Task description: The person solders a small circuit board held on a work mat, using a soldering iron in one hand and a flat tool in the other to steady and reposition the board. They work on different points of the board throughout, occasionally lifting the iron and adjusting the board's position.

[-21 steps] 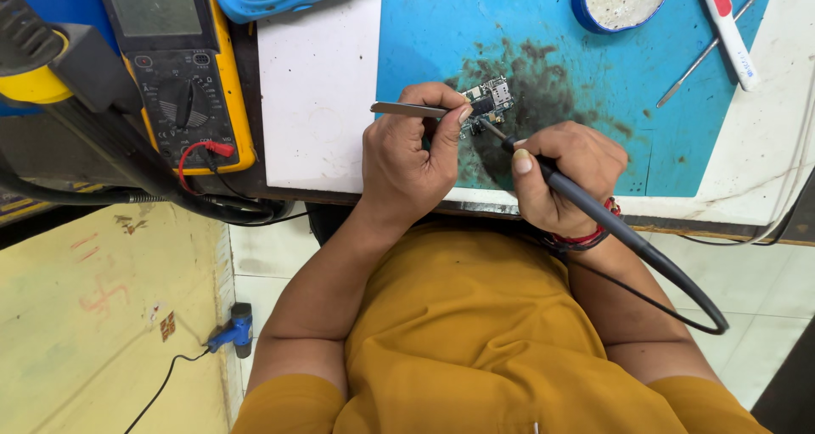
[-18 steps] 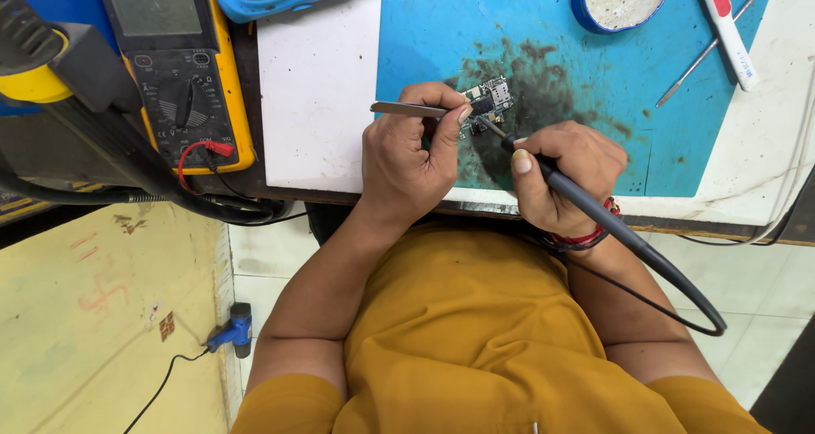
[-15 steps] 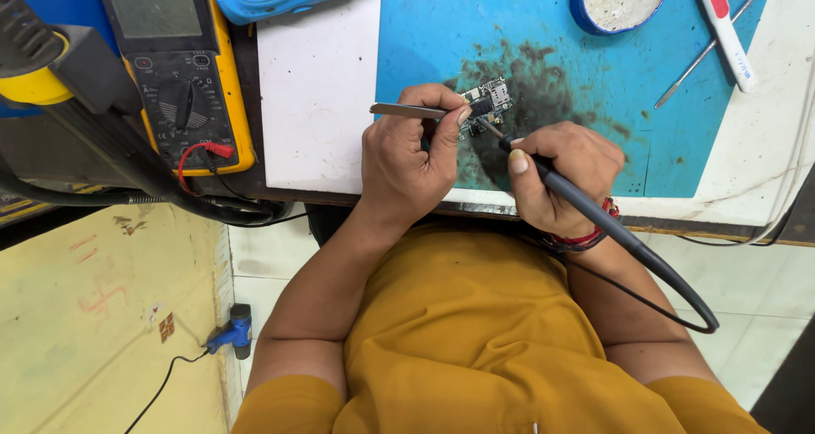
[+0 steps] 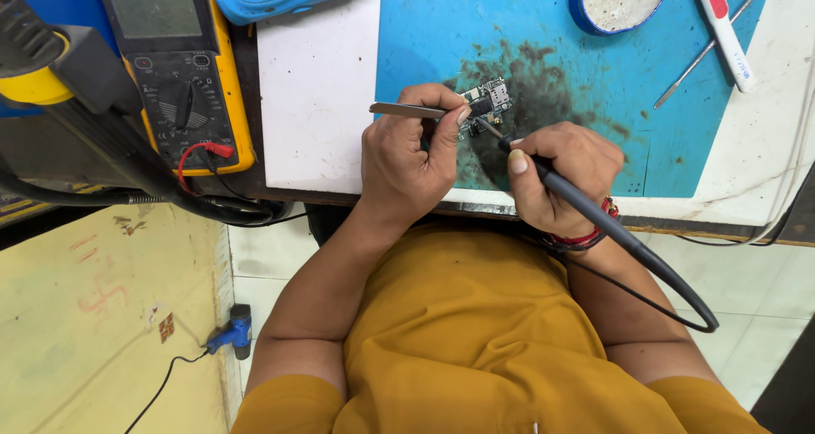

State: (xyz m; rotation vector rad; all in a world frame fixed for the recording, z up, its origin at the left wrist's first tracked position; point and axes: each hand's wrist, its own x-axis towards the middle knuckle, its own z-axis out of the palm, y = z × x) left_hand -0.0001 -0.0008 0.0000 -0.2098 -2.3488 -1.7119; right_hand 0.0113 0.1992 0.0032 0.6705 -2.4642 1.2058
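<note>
Barely shifting since a moment ago: left hand [image 4: 407, 158] still pinching tweezers [image 4: 416, 110] on the small circuit board [image 4: 488, 101], right hand [image 4: 556, 175] still gripping the soldering iron [image 4: 594, 218], tip working.

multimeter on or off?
Looks off, though not certain: the multimeter display is blank grey, no digits showing. The dial position is too small to read. A red lead is plugged in at its lower edge.

- Light: bright, even, soft
- Shadows: faint, under the hands on the blue mat [image 4: 594, 78]
- Glare: none
- Focus: sharp throughout
- Edges: slight wide-angle bending
</note>
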